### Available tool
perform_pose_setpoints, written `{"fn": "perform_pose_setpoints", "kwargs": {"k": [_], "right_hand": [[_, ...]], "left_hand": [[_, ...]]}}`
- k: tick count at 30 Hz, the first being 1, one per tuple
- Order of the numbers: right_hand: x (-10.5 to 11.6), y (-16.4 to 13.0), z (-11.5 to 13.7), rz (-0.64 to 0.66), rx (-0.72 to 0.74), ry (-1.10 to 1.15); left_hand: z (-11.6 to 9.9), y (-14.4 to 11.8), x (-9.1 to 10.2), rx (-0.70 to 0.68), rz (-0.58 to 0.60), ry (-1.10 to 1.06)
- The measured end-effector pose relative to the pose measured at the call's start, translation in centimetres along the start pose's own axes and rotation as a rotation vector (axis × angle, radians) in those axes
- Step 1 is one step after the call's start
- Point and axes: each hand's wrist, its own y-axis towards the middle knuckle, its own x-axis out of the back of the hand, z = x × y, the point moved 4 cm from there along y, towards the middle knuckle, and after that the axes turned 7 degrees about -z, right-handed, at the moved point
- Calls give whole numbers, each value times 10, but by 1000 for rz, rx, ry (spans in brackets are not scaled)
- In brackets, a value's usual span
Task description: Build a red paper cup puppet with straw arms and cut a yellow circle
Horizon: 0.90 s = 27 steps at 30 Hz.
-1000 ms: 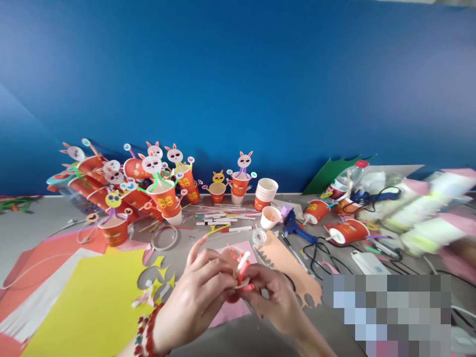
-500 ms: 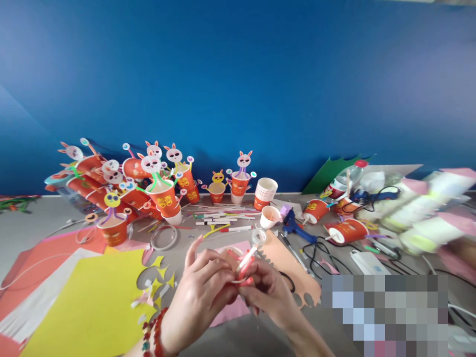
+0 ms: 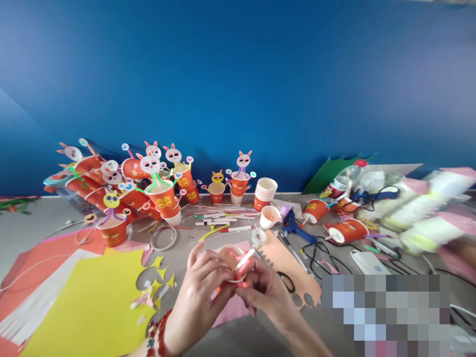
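Low in the middle of the head view, a paper cup (image 3: pixel 227 255) is tipped with its white rim towards me. My left hand (image 3: pixel 208 282) is closed around its side, with one finger raised. My right hand (image 3: pixel 266 287) pinches a coral-pink strip (image 3: pixel 242 284) at the near rim. A white stick (image 3: pixel 245 259) and more pink material stick out of the cup's mouth beside the right fingers. Much of the cup is covered by my hands. Beneath them lies a pink paper sheet (image 3: pixel 232 311).
Decorated orange cups with rabbit faces (image 3: pixel 161 196) crowd the back left. A cup stack (image 3: pixel 265 193), a small white cup (image 3: pixel 270 217) and a blue glue gun (image 3: pixel 295 228) stand behind my hands. Yellow paper (image 3: pixel 85 302) lies left; a blurred co-worker's hand (image 3: pixel 461 250) shows right.
Both hands and the cup have shifted slightly; the cup's mouth and the white stick have tilted a little. Both hands keep their hold. The things on the table have not visibly moved.
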Motion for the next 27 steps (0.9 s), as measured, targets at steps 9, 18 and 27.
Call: {"fn": "perform_pose_setpoints", "kwargs": {"k": [9,18,27], "right_hand": [[-2,-4,6,-68,127,-140],[-2,-11,7,-150,217,-326],[-7,-13,7,-40,226,-352]], "left_hand": [[1,-1,-1,50,32,4],[4,-2,-1,7,-8,-63],[5,-5,2,4,-9,-151]]}}
